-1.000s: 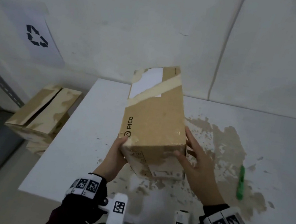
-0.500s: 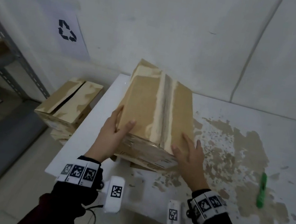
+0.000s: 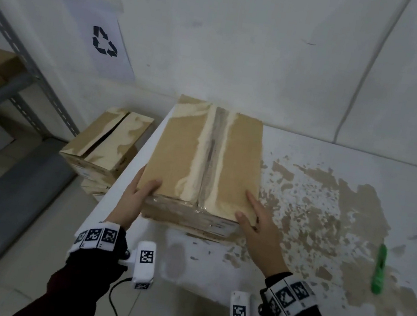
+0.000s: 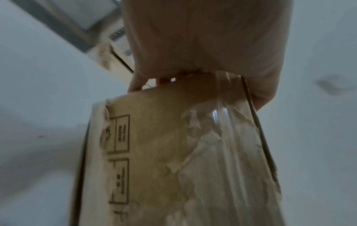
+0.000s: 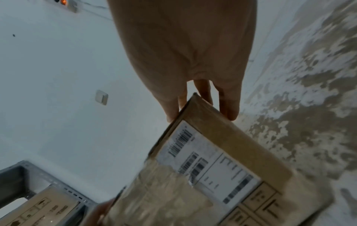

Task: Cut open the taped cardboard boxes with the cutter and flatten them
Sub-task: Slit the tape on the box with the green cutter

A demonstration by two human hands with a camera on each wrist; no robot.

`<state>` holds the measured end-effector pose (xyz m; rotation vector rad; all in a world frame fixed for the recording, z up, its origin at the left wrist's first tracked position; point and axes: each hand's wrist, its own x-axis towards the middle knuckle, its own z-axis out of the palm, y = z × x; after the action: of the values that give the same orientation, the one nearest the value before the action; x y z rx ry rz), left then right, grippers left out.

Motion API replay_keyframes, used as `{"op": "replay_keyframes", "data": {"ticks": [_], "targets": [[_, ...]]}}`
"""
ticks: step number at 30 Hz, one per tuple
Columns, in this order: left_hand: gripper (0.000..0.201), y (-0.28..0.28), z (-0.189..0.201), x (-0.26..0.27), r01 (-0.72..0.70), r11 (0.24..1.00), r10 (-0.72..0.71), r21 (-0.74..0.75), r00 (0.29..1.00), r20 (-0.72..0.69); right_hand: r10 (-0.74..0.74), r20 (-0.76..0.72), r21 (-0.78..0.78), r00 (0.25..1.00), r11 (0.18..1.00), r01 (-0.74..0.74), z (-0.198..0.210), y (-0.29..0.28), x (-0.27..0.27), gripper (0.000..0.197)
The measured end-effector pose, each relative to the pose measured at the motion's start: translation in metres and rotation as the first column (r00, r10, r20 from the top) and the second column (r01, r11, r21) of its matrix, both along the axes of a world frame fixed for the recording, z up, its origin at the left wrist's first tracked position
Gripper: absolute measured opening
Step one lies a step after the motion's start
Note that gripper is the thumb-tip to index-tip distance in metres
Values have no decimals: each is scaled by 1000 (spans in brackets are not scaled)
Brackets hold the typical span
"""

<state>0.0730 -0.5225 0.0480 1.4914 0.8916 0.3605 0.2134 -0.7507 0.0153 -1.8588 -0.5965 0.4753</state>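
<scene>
A brown cardboard box lies flat on the white table, near its left edge, with the taped centre seam facing up. My left hand grips the near left corner, thumb on top and fingers down the left side. My right hand holds the near right corner, thumb and index finger on the top face. In the left wrist view the palm sits against the taped end of the box. The right wrist view shows my right hand straddling the box's labelled corner. The green cutter lies on the table to the right, apart from both hands.
Brown patches of stuck cardboard cover the table's middle and right. Two more boxes are stacked on the floor left of the table. A grey metal shelf stands at far left. A recycling sign hangs on the wall.
The box was held tilted above the table with its end toward me; it has come down flat, seam up. Both hands have shifted to its near corners.
</scene>
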Motion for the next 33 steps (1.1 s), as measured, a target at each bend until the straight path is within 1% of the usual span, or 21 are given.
{"op": "replay_keyframes", "data": {"ticks": [2, 3, 7, 10, 12, 13, 14, 15, 16, 17, 18, 20, 22, 23, 25, 26, 27, 29, 31, 32, 33], "targets": [[55, -2, -16, -11, 3, 997, -5, -76, 1000, -28, 3, 68, -25, 998, 1000, -1, -2, 5, -1, 50], [52, -6, -24, -15, 13, 996, -16, -86, 999, -37, -2, 74, -33, 997, 999, 4, -1, 4, 1, 49], [79, -29, -32, -7, 128, 991, -129, -31, 991, -40, -78, 68, -31, 995, 996, 80, 3, -23, 9, 46], [75, -51, -27, 15, 242, 966, -234, 89, 968, -87, -181, 42, -32, 983, 983, 182, 9, -54, 11, 44], [83, -63, -26, 29, 281, 934, -263, 220, 959, -108, -256, 45, -23, 966, 966, 257, 13, -74, 12, 41], [86, -68, -24, 37, 293, 887, -263, 356, 956, -132, -288, 50, -10, 956, 957, 289, 15, -82, 12, 39], [85, -74, -19, 45, 318, 785, -260, 531, 948, -184, -311, 47, 1, 949, 950, 311, 15, -88, 13, 35], [80, -82, -15, 55, 335, 632, -251, 699, 942, -225, -327, 33, 2, 944, 945, 327, 15, -93, 14, 33], [76, -91, -11, 66, 348, 500, -244, 793, 935, -257, -341, 15, 5, 940, 940, 341, 13, -98, 17, 31], [74, -101, -7, 77, 374, 435, -249, 819, 924, -290, -366, 7, 0, 931, 931, 366, 8, -103, 21, 29], [75, -111, -2, 88, 412, 420, -243, 809, 910, -337, -403, 11, -10, 915, 915, 403, 3, -110, 28, 29], [80, -125, -11, 105, 539, 397, -227, 743, 842, -490, -524, 46, -91, 851, 846, 526, -14, -131, 47, 32], [82, -131, -21, 111, 620, 321, -186, 716, 783, -594, -650, 108, -252, 753, 714, 653, -34, -159, 72, 39], [82, -132, -25, 112, 632, 289, -170, 719, 773, -611, -687, 138, -350, 713, 640, 684, -43, -173, 86, 43], [81, -136, -28, 112, 621, 263, -163, 738, 783, -601, -720, 143, -555, 679, 509, 657, -56, -197, 108, 49], [81, -138, -27, 112, 621, 263, -166, 738, 783, -600, -724, 114, -634, 680, 474, 611, -62, -206, 116, 50], [81, -140, -27, 112, 625, 263, -170, 735, 780, -602, -735, 85, -671, 673, 457, 584, -66, -211, 122, 50], [79, -146, -27, 112, 630, 263, -180, 730, 776, -605, -741, 103, -706, 664, 415, 573, -80, -220, 134, 45], [78, -148, -26, 113, 638, 270, -188, 721, 769, -611, -702, 152, -744, 696, 383, 548, -90, -225, 141, 42], [76, -147, -24, 113, 640, 274, -192, 717, 768, -611, -682, 153, -753, 715, 388, 531, -96, -228, 144, 40], [74, -145, -21, 112, 641, 275, -201, 716, 767, -609, -677, 131, -742, 725, 418, 524, -96, -228, 144, 32]]}}
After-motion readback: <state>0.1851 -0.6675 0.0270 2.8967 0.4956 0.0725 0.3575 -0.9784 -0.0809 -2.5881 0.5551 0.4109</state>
